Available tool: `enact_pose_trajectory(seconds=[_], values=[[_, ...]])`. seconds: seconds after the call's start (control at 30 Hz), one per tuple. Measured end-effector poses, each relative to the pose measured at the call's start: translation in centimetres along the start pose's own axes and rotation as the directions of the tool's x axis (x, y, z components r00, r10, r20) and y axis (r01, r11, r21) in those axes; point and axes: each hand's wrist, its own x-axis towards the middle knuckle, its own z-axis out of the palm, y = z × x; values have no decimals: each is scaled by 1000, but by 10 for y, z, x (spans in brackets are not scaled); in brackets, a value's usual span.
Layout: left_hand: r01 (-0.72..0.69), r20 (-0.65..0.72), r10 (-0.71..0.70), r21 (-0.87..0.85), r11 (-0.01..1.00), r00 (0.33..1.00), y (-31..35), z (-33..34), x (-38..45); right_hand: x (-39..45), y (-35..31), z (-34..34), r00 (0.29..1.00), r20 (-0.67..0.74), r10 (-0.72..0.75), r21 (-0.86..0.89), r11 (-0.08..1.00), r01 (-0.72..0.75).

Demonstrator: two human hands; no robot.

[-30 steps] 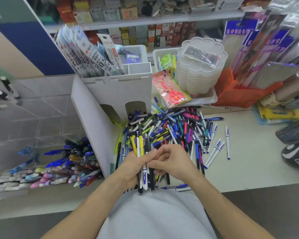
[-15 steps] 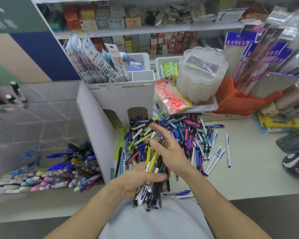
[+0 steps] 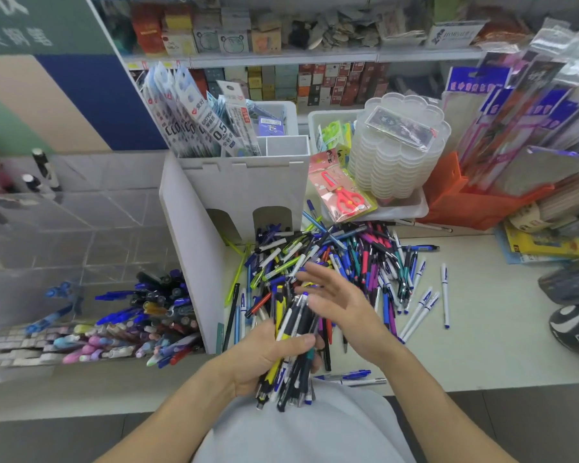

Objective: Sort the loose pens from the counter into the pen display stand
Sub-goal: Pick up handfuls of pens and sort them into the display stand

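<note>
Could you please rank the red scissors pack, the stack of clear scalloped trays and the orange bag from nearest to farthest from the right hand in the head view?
From the right hand:
1. Red scissors pack, just beyond the pen pile.
2. Stack of clear scalloped trays, behind and right of the pack.
3. Orange bag, farthest right, against the packaged goods.

Bare counter (image 3: 482, 345) right of the pen heap (image 3: 331, 259): open passage. White stand wall (image 3: 194, 262) blocks left side. Tub stack (image 3: 398, 152) and orange bag (image 3: 455, 198) close off rear.

Red scissors pack (image 3: 343, 195) leaning on tray w/ stacked clear containers (image 3: 398, 152)
</note>
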Motion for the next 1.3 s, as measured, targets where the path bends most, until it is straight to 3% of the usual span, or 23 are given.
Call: enact_pose_trajectory(seconds=[0.13, 0.27, 0.33, 0.4, 0.57, 0.73, 0.83, 1.03, 1.17, 1.3], values=[[6, 52, -6, 6, 1000, 999, -4, 1, -5, -6, 7, 10, 992, 126, 13, -11, 1000, -12], [-97, -38, 98, 20, 995, 994, -1, 2, -7, -9, 2, 16, 999, -47, -21, 16, 1000, 22], [-150, -89, 161, 122, 981, 983, 5, 3, -10, -11, -2, 17, 983, -150, -105, -118, 989, 87], [-184, -116, 205, 173, 968, 972, 10, 2, -11, -12, -8, 19, 971, -164, -173, -229, 964, 133], [-232, -106, 238, 62, 971, 966, 15, -2, -19, -11, -29, 19, 952, -263, -160, -294, 952, 78], [-261, -26, 260, -29, 965, 965, 15, -6, -29, -15, -47, 26, 995, -95, 7, -109, 994, -18], [-237, 46, 237, -14, 971, 970, 14, -11, -34, -15, -52, 32, 998, -70, -7, -154, 988, -4], [-86, 199, 145, -277, 957, 969, 10, -20, -42, -16, -57, 31, 997, -62, -40, -159, 987, 30], [-19, 187, 79, -299, 954, 979, 10, -27, -46, -15, -66, 31, 993, -107, -40, -160, 987, 22], [-50, 230, 102, -219, 974, 968, 16, -20, -46, -11, -84, 38, 995, -78, -55, -307, 951, 28]])
